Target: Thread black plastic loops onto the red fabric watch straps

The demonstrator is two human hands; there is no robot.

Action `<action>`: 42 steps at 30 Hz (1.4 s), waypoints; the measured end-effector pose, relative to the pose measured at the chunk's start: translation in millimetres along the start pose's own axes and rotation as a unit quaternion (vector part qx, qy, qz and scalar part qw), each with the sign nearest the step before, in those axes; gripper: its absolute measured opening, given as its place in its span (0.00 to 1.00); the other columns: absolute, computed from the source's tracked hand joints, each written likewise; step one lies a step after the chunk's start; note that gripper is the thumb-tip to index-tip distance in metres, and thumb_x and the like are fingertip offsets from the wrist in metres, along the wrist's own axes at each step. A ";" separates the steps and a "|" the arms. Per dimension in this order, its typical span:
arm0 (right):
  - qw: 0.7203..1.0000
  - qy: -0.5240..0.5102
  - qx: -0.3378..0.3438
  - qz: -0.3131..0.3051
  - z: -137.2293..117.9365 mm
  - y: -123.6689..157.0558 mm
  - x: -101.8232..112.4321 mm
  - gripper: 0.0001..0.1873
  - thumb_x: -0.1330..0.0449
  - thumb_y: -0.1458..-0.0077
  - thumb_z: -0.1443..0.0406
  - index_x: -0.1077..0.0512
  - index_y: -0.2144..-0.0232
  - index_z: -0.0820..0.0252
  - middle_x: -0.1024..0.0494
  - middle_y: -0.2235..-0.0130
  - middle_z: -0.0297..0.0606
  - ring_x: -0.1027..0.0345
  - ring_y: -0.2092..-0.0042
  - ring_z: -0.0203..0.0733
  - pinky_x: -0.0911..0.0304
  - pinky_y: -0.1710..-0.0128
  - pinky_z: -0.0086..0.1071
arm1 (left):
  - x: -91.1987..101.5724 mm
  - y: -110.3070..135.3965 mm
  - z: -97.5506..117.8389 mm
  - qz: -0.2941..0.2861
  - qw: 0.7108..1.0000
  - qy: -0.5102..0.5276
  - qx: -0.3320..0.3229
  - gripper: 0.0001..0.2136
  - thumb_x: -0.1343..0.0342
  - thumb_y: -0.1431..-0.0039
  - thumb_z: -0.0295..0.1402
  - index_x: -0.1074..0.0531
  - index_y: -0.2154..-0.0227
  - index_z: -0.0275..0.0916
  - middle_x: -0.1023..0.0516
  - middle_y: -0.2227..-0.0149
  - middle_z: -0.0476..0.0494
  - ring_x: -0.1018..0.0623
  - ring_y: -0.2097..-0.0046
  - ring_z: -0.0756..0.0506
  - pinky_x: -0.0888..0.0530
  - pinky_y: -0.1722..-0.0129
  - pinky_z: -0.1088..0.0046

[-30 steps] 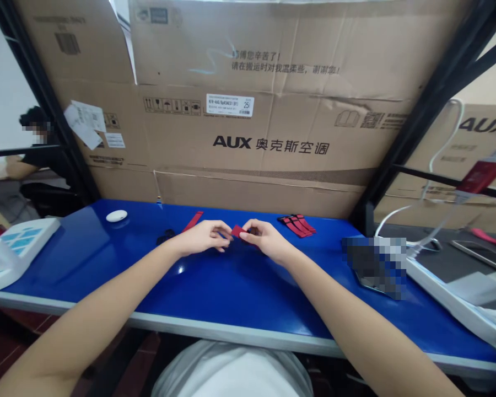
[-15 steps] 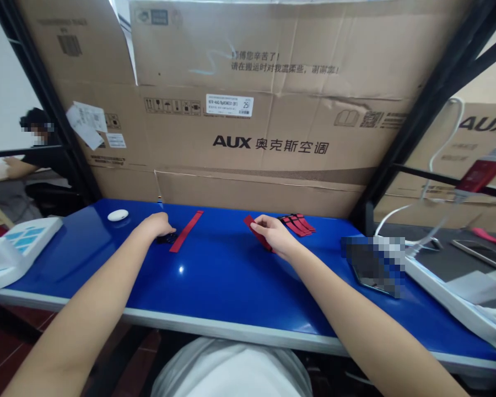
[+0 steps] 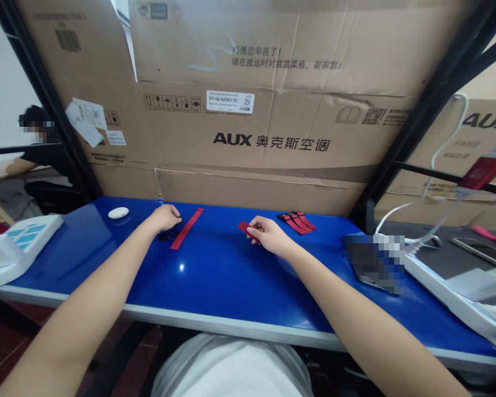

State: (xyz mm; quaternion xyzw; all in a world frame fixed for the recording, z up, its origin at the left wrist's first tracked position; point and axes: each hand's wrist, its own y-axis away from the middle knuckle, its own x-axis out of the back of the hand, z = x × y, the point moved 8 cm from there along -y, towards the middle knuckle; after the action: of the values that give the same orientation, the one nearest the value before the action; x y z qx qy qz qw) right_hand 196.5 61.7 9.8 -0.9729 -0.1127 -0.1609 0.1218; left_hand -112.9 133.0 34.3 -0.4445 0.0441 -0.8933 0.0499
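My right hand (image 3: 267, 232) pinches a red fabric strip (image 3: 243, 226) above the middle of the blue table; part of the strip is hidden by the fingers. On the left, my left hand (image 3: 165, 217) is closed, with a small black piece (image 3: 179, 219) at its fingertips, too small to make out fully. Just below that hand lie several small black pieces (image 3: 169, 236). A second red strip (image 3: 187, 228) rests flat and slanted beside them. Behind my right hand is a group of red strips with black pieces across them (image 3: 301, 221).
A white oval case (image 3: 118, 213) sits at the back left, near a white device (image 3: 35, 234). At the right are a phone (image 3: 374, 264) and a white power strip (image 3: 446, 300) with cables. Cardboard (image 3: 248, 182) stands along the table's back edge. A person (image 3: 45, 149) sits beyond, far left.
My left hand has risen from the black pieces with one small piece at its fingertips. My right hand has shifted slightly left, and its red strip now lies closer to level.
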 end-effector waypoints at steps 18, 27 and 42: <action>0.983 0.070 0.155 -0.063 -29.1 8.1 -8.9 0.10 0.45 0.43 0.59 0.33 0.71 0.59 0.31 0.72 0.32 0.42 0.71 0.35 0.45 0.69 0.30 | -98.0 79.6 111.4 -0.276 0.845 0.444 -0.112 0.17 0.32 0.53 0.36 0.28 0.64 0.32 0.21 0.70 0.43 0.20 0.67 0.47 0.24 0.61 0.70; 0.981 -0.135 0.133 -0.026 -35.0 6.0 -12.5 0.10 0.39 0.49 0.58 0.31 0.65 0.56 0.30 0.66 0.33 0.37 0.64 0.37 0.41 0.62 0.31 | -108.6 84.7 116.8 -0.298 0.806 0.506 -0.074 0.12 0.33 0.52 0.30 0.26 0.66 0.31 0.21 0.69 0.43 0.20 0.67 0.49 0.23 0.60 0.73; 0.989 0.065 0.135 0.006 -36.6 6.8 -5.8 0.05 0.43 0.55 0.66 0.36 0.80 0.59 0.34 0.67 0.34 0.40 0.66 0.37 0.43 0.64 0.33 | -101.7 82.3 119.6 -0.159 0.916 0.321 -0.179 0.09 0.39 0.50 0.27 0.22 0.64 0.33 0.18 0.68 0.42 0.19 0.67 0.44 0.22 0.62 0.68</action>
State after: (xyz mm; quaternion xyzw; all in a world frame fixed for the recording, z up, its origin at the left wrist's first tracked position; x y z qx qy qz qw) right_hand 182.5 44.2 40.1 -0.9357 -0.1193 -0.2060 0.2603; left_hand 47.7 60.3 15.7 -0.1363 0.1460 -0.9612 -0.1901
